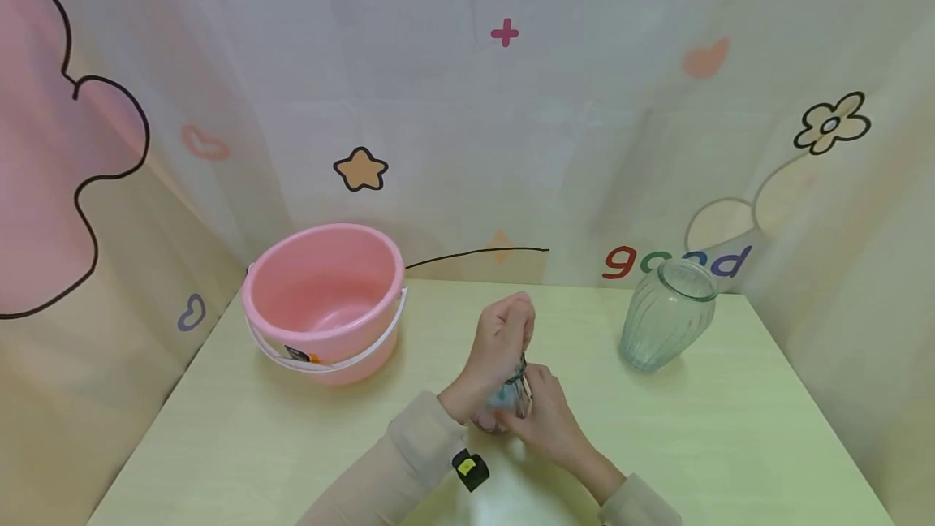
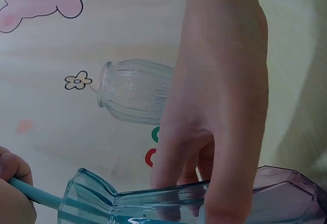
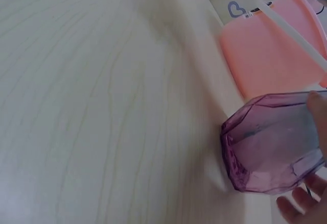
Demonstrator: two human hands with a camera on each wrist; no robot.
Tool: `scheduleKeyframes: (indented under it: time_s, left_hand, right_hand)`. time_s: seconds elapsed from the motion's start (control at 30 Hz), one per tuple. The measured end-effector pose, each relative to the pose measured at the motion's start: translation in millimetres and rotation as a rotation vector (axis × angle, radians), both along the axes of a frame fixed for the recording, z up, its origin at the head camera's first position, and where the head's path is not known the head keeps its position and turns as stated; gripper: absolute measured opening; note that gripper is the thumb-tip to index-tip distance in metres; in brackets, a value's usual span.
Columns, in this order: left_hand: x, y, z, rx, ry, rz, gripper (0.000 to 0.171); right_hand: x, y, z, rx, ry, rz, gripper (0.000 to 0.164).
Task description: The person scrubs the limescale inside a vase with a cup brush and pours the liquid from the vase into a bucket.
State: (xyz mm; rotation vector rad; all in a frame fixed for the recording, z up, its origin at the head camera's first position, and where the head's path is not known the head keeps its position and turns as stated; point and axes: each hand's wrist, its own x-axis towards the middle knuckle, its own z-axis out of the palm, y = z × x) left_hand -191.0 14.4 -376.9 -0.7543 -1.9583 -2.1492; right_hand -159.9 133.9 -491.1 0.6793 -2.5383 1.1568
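A faceted glass vase, blue at its flared neck and purple at its base, is held in front of me. My right hand grips its body, with thumb and fingers around the glass in the left wrist view. Above the mouth, my left hand has its fingers curled around a thin pale-blue rod, whose lower part runs down inside the vase. What kind of rod it is cannot be told. The purple base shows in the right wrist view.
A pink bucket with a white handle stands at the back left of the pale wooden table. To the back right is a clear ribbed glass vase. A printed curtain hangs behind the table.
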Motion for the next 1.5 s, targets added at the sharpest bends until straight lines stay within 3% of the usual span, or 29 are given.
scheduleKeyframes:
  time_s: [0.17,0.37,0.57,0.73,1.0,1.2,1.5]
  left_hand:
    - [5.8,-3.9,10.6,0.008,0.022,-0.018,0.033]
    - [18.6,-3.8,24.5,-0.007,0.043,-0.014,0.03]
    - [19.9,-2.2,21.6,-0.009,0.04,-0.011,0.031]
    - [9.5,1.7,8.6,0.003,0.059,0.012,0.033]
    - [20.0,-6.7,47.5,0.021,0.112,0.045,0.038]
    - [14.7,-9.3,53.2,0.079,0.047,0.016,0.042]
    - [18.4,-9.2,46.9,0.081,0.015,0.015,0.04]
  right_hand:
    - [-3.6,5.5,1.8,-0.089,-0.102,0.115,0.061]
    - [-5.6,8.3,2.0,-0.113,-0.16,0.176,0.061]
    - [-3.4,5.4,6.3,-0.105,-0.163,0.149,0.06]
    - [8.3,0.1,29.4,-0.123,-0.164,0.141,0.058]
    - [-3.6,5.8,1.7,-0.108,-0.181,0.104,0.064]
    - [-3.7,4.2,3.1,-0.082,-0.192,0.075,0.063]
    - [-3.2,3.8,1.8,-0.092,-0.18,0.071,0.065]
